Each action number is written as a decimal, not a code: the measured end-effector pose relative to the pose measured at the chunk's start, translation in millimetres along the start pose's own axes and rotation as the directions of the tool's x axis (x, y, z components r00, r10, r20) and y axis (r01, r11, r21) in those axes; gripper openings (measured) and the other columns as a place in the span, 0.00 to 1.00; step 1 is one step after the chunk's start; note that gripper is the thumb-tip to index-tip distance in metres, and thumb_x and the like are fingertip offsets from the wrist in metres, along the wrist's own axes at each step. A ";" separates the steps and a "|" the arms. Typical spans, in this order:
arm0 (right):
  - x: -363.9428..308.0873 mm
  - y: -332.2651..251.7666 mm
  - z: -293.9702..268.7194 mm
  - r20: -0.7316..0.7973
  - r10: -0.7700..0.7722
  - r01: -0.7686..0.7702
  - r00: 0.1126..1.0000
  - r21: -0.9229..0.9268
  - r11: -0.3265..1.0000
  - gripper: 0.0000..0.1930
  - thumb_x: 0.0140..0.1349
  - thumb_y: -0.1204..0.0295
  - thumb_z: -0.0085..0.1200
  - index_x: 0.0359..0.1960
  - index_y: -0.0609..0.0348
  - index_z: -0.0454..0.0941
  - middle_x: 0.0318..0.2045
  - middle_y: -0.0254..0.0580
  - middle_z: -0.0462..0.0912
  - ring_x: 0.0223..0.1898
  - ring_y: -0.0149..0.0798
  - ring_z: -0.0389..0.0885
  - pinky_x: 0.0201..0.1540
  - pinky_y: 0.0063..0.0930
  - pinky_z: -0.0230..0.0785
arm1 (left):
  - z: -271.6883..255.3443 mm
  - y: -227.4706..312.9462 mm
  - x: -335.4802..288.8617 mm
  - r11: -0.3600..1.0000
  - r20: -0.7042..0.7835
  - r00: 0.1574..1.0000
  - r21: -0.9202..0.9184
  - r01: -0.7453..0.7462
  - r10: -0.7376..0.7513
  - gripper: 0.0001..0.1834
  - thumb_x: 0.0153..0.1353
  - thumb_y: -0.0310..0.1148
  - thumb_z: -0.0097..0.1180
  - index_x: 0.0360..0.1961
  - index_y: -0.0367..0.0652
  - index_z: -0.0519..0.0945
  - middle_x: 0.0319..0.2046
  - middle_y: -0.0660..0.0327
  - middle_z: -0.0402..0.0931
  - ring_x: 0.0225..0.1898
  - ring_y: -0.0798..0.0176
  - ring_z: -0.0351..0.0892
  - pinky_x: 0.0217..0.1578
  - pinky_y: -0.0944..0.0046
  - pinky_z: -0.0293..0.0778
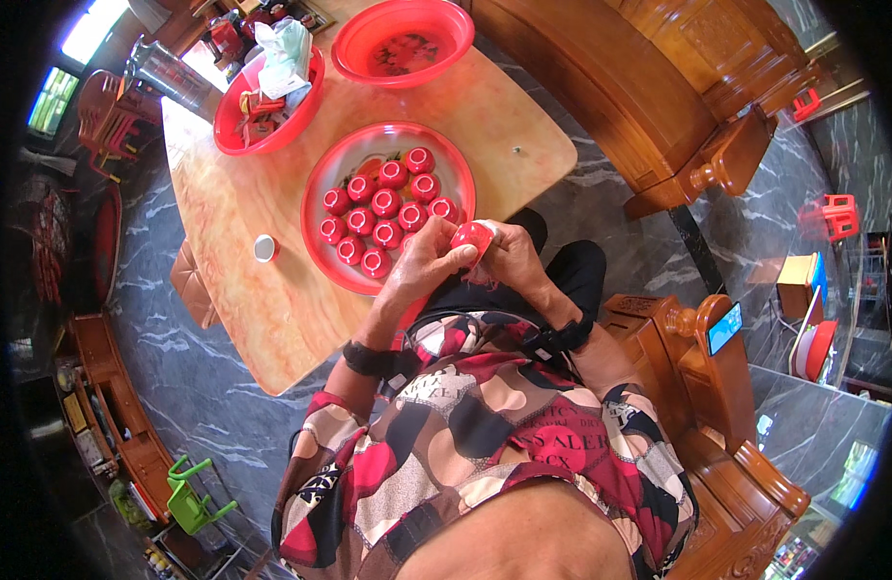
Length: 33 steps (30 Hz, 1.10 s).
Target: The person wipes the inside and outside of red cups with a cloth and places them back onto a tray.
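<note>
Both hands meet above my lap, just off the right front edge of a round red-rimmed tray (pixel 315 184). Between them is a small glossy red cup (pixel 473 238). My left hand (pixel 429 259) grips it from the left, thumb across its side. Closed around its right side is my right hand (pixel 516 259). A bit of whitish and reddish cloth-like material (pixel 480 279) shows below the cup; which hand holds it is unclear. Several red cups (pixel 385 203) stand upside down, close together, on the tray, showing pale base rings.
A small white-and-red cup (pixel 265 248) stands left of the tray on the marbled table (pixel 301 333). Behind are a red basin (pixel 446 72) and another red basin (pixel 235 143) holding wrappers and a pale plastic bag (pixel 285 53). A carved wooden bench (pixel 601 87) lines the right side.
</note>
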State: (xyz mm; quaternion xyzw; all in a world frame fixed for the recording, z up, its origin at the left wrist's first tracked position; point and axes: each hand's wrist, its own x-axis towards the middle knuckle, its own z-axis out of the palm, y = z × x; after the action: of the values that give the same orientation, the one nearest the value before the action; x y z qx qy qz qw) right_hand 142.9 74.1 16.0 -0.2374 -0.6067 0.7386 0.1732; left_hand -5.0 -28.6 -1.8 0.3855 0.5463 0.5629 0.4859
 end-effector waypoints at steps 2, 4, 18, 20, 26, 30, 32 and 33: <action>-1.5 -1.9 -3.6 -0.066 -0.030 0.023 0.997 -0.116 0.993 0.18 0.62 0.56 0.55 0.37 0.61 0.78 0.25 0.31 0.80 0.25 0.25 0.77 0.27 0.21 0.70 | 5.5 4.5 1.5 0.998 0.011 1.000 -0.054 0.028 -0.027 0.18 0.60 0.37 0.61 0.43 0.37 0.69 0.29 0.64 0.75 0.30 0.72 0.75 0.28 0.73 0.71; -1.1 -5.0 -7.3 -0.125 -0.067 0.036 0.990 -0.233 0.972 0.17 0.61 0.57 0.56 0.37 0.61 0.78 0.25 0.34 0.80 0.25 0.28 0.78 0.27 0.23 0.71 | 10.3 10.6 2.0 0.993 0.022 0.998 -0.108 0.055 -0.053 0.17 0.61 0.37 0.59 0.43 0.38 0.70 0.28 0.64 0.75 0.28 0.73 0.74 0.27 0.73 0.71; 12.2 -26.3 -9.2 0.313 -0.647 0.593 0.696 -0.758 0.271 0.20 0.41 0.71 0.63 0.40 0.57 0.77 0.32 0.45 0.79 0.32 0.51 0.78 0.34 0.38 0.73 | 7.3 12.6 -3.3 0.972 0.058 0.992 -0.203 0.119 -0.110 0.17 0.61 0.40 0.59 0.44 0.40 0.74 0.29 0.66 0.77 0.28 0.75 0.73 0.28 0.77 0.68; 12.4 -22.1 -9.0 0.268 -0.638 0.578 0.722 -0.740 0.344 0.20 0.41 0.71 0.63 0.39 0.58 0.77 0.32 0.45 0.79 0.32 0.52 0.78 0.34 0.39 0.73 | 7.4 12.5 -2.5 0.974 0.068 0.994 -0.206 0.098 -0.086 0.18 0.61 0.40 0.60 0.44 0.39 0.74 0.29 0.65 0.78 0.28 0.75 0.74 0.28 0.76 0.68; 4.8 -26.9 -2.9 0.002 -0.324 0.261 0.946 -0.598 0.758 0.12 0.52 0.70 0.61 0.38 0.60 0.77 0.27 0.42 0.80 0.29 0.38 0.81 0.30 0.30 0.73 | 2.0 14.7 -2.3 0.969 0.116 0.991 -0.230 0.094 -0.069 0.17 0.59 0.34 0.61 0.46 0.38 0.72 0.37 0.64 0.77 0.37 0.73 0.76 0.38 0.71 0.72; 1.1 -16.1 -6.4 0.010 -0.074 0.075 0.997 -0.120 0.990 0.15 0.61 0.61 0.58 0.37 0.63 0.78 0.26 0.35 0.82 0.28 0.25 0.79 0.29 0.21 0.72 | 1.1 20.3 -0.1 0.984 0.120 0.993 -0.174 0.029 -0.008 0.19 0.57 0.32 0.63 0.46 0.39 0.71 0.36 0.63 0.77 0.38 0.71 0.77 0.40 0.70 0.73; 2.3 -14.2 -5.5 0.040 -0.094 0.096 0.995 -0.047 0.994 0.15 0.62 0.62 0.57 0.39 0.63 0.79 0.29 0.33 0.83 0.30 0.24 0.79 0.30 0.20 0.72 | 2.4 23.0 1.7 0.977 0.143 0.990 -0.211 0.011 0.020 0.20 0.57 0.32 0.64 0.47 0.39 0.71 0.36 0.63 0.78 0.38 0.71 0.77 0.40 0.69 0.73; 2.5 -14.2 -5.1 0.070 -0.114 0.112 0.991 0.027 0.993 0.15 0.64 0.63 0.56 0.42 0.64 0.80 0.32 0.31 0.83 0.32 0.23 0.78 0.31 0.19 0.72 | 2.9 24.0 2.1 0.969 0.163 0.985 -0.248 -0.005 0.047 0.21 0.56 0.32 0.65 0.48 0.39 0.71 0.36 0.62 0.78 0.38 0.71 0.77 0.40 0.69 0.74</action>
State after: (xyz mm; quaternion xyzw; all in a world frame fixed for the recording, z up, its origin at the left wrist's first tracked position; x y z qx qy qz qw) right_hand 143.3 82.5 28.7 -0.1740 -0.6164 0.7426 0.1958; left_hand -5.6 -24.2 22.1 0.3753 0.4239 0.5984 0.5669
